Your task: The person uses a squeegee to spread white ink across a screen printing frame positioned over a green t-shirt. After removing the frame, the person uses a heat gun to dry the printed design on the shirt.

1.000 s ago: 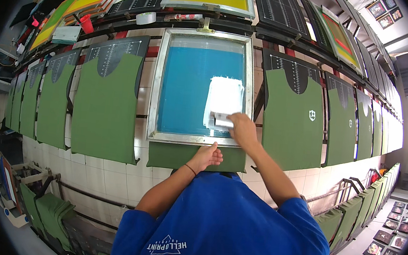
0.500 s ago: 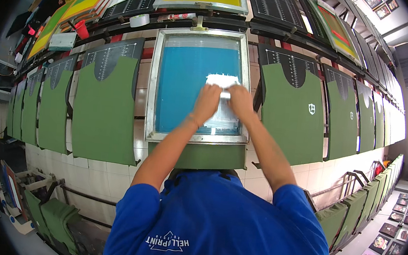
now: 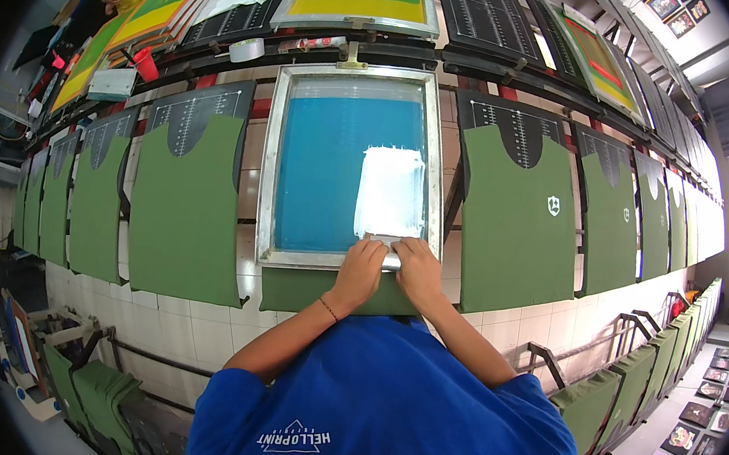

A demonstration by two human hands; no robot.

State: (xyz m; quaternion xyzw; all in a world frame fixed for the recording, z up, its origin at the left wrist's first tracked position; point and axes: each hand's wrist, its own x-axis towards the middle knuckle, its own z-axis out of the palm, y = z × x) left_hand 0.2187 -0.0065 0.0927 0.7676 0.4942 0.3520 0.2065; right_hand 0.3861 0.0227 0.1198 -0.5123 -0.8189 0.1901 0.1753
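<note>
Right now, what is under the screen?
Green cloth shows past the near edge of the screen. Its blue area and white ink hide most of what lies beneath.

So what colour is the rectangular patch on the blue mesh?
The rectangular patch is white, clearest in the head view.

A screen-printing workshop — rows of black platens [image 3: 523, 148] dressed in green T-shirts [image 3: 184, 212], a metal-framed blue mesh screen [image 3: 317, 171] bearing white ink [image 3: 391, 191] — and green-and-yellow screens [image 3: 362, 11] lying along the next row
</note>
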